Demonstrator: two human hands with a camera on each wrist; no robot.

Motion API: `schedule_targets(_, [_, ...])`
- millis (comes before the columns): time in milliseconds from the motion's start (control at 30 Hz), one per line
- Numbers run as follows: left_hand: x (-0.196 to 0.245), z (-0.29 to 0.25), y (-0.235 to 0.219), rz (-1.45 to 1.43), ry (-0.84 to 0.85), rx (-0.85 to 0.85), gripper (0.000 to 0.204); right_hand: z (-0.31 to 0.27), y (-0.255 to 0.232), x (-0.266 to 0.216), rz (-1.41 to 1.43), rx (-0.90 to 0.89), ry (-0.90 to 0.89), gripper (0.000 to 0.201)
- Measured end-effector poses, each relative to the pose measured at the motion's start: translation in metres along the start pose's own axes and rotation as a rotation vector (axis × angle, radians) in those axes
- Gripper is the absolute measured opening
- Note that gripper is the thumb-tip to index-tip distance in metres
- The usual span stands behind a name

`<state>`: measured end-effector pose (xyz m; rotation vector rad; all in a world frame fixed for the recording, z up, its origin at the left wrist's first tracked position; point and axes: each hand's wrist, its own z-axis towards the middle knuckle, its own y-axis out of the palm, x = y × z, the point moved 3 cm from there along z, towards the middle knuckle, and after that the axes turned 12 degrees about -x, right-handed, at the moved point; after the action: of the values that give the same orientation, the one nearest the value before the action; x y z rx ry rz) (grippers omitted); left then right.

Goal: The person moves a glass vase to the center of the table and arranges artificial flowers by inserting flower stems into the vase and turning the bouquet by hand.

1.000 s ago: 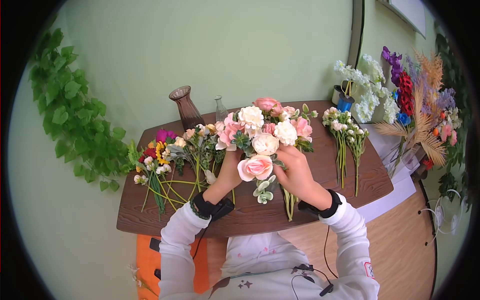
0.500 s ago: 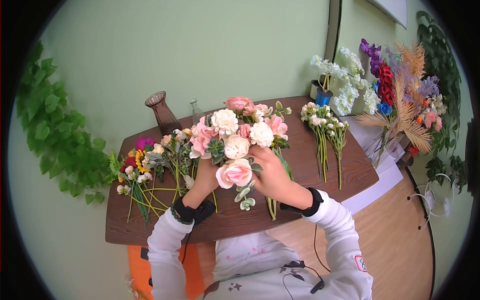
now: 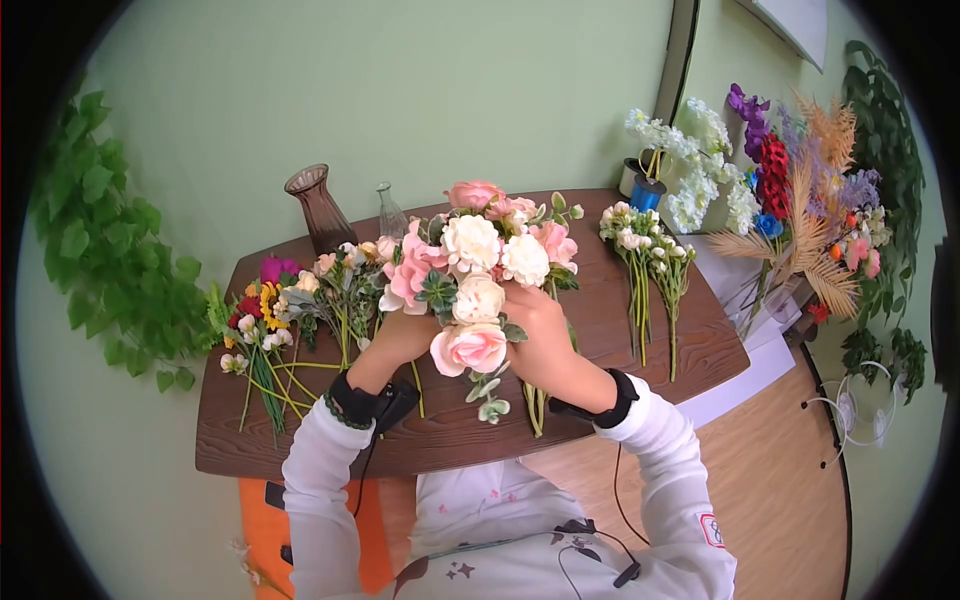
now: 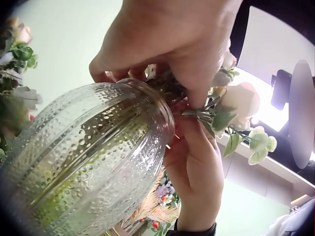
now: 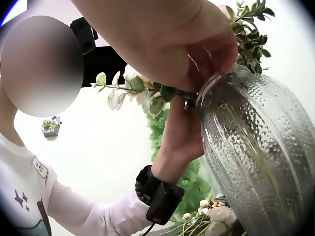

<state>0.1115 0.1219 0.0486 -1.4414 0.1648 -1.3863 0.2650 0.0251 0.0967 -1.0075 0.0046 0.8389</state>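
A bouquet of pink and white flowers (image 3: 478,298) stands in a clear, dimpled glass vase (image 4: 93,152), its stems passing down through the mouth. My left hand (image 3: 402,338) curls its fingers around the stems at the rim from the left side. Opposite it, my right hand (image 3: 542,338) grips the stems just under the blooms, fingertips right at the glass. Both hands meet around the neck in the wrist views. A sprig of pale round leaves (image 5: 120,89) sticks out toward the body. In the head view the blooms hide most of the vase and the fingertips.
Mixed loose flowers (image 3: 270,320) lie on the dark wooden table (image 3: 600,400) at left. White flower stems (image 3: 645,270) lie at right. A brown glass vase (image 3: 318,208) and a small clear bottle (image 3: 390,212) stand behind. Tall flowers (image 3: 800,200) stand beyond the table.
The head view has swung, so the table and bouquet sit farther left in it. Both hands stay around the bouquet's base, with only slight movement.
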Motion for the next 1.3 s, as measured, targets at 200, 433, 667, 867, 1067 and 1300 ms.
schedule_targets(200, [-0.03, -0.009, 0.004, 0.088, 0.092, -0.074, 0.038, -0.013, -0.019, 0.003, 0.197, 0.092, -0.089, 0.022])
schedule_targets(433, [-0.078, 0.004, 0.031, 0.082, 0.137, -0.152, 0.048, -0.058, -0.065, 0.153, 0.534, 0.309, 0.644, 0.023])
schedule_targets(667, [-0.069, 0.007, 0.032, -0.335, 0.143, 0.143, 0.033, -0.118, -0.064, 0.306, -0.313, 0.008, 0.986, 0.028])
schedule_targets(867, [-0.036, 0.006, 0.019, -1.273, 0.167, -0.017, 0.04, -0.136, -0.056, 0.338, -0.312, 0.078, 1.057, 0.021])
schedule_targets(1067, [-0.031, 0.004, 0.022, -1.089, 0.37, -0.045, 0.046, -0.141, -0.058, 0.345, -0.278, 0.085, 1.015, 0.023])
schedule_targets(1300, [-0.065, 0.011, 0.033, -1.011, 0.192, 0.07, 0.045, -0.139, -0.064, 0.328, -0.074, 0.175, 1.09, 0.025])
